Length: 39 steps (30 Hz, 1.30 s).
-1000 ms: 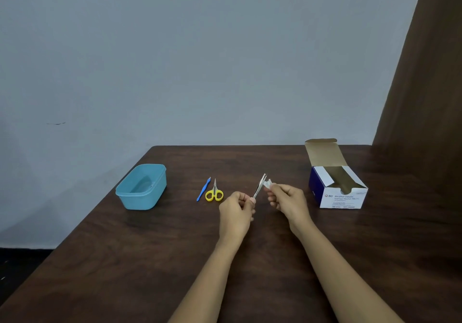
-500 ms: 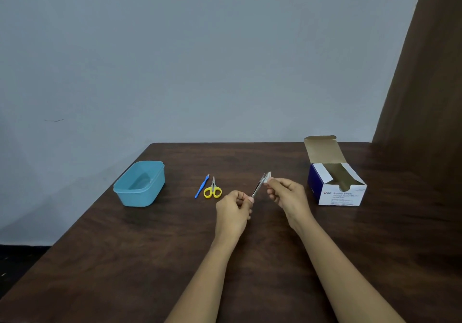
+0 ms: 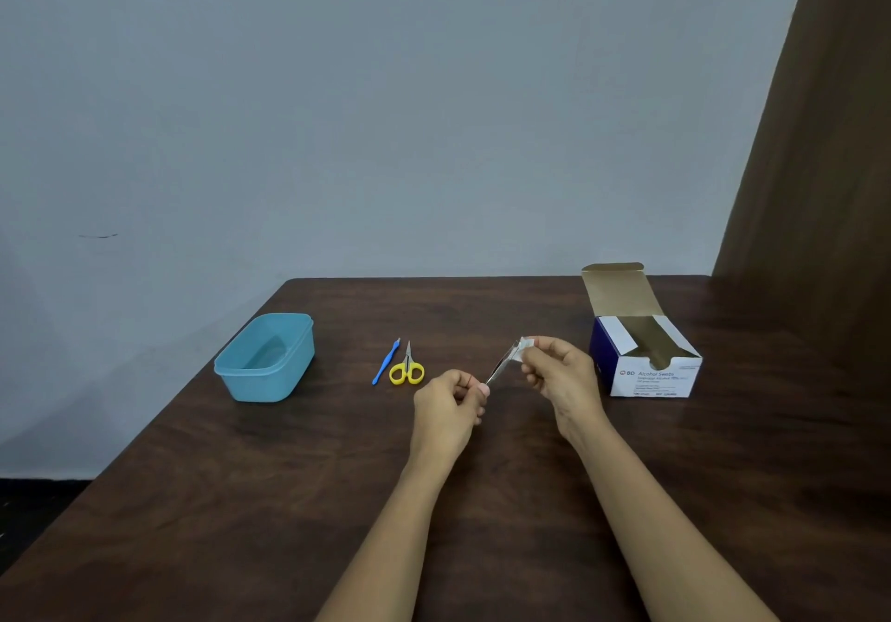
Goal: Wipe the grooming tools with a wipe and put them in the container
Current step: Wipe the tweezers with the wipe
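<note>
1 slim metal tool (image 3: 501, 366), crumpled wht wipe (image 3: 525, 346).

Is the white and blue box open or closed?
Open. The box has its lid standing up at the back, and the dark inside shows through the top.

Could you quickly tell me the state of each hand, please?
Left hand: pinches the near end of the metal tool.
Right hand: pinches a white wipe on its tip.
</note>
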Motion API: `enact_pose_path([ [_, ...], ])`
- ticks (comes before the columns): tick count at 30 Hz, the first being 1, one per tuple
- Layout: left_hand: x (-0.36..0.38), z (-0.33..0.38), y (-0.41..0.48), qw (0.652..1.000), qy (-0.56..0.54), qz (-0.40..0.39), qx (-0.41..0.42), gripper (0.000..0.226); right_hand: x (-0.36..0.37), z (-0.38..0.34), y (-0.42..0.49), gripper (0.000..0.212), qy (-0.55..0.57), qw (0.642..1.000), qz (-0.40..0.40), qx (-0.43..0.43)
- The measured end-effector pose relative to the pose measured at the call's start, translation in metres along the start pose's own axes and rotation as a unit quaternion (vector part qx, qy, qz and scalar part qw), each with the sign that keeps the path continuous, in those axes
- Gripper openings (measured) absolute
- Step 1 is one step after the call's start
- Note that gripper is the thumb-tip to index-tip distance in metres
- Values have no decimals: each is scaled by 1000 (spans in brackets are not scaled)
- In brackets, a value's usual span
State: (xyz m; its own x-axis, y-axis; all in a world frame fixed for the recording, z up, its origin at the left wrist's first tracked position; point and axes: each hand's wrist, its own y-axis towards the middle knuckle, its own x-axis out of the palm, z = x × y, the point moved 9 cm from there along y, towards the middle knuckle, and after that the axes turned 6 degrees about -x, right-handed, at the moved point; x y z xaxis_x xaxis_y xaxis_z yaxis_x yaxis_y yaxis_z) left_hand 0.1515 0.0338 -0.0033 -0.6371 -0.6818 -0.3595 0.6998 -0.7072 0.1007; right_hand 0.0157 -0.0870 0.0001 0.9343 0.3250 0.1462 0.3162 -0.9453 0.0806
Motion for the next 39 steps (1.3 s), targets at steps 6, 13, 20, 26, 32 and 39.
enact_pose_path([
  [6,0,0,1,1000,12,-11,-11,17,-2,-2,0,8,-5,1000,6,-11],
  [13,-1,-1,2,1000,21,-14,-15,10,6,-3,-2,10,6,999,-35,5],
  [20,-1,-3,3,1000,13,-15,-23,14,14,0,-3,17,57,993,-91,52],
  [26,-3,-3,3,999,18,-14,-25,12,15,11,-8,18,151,974,-87,142],
  [32,-1,-1,3,999,28,-17,-10,10,19,15,-11,22,160,969,-102,159],
  [39,5,4,-1,998,53,-17,27,9,13,10,-7,23,89,989,-65,103],
])
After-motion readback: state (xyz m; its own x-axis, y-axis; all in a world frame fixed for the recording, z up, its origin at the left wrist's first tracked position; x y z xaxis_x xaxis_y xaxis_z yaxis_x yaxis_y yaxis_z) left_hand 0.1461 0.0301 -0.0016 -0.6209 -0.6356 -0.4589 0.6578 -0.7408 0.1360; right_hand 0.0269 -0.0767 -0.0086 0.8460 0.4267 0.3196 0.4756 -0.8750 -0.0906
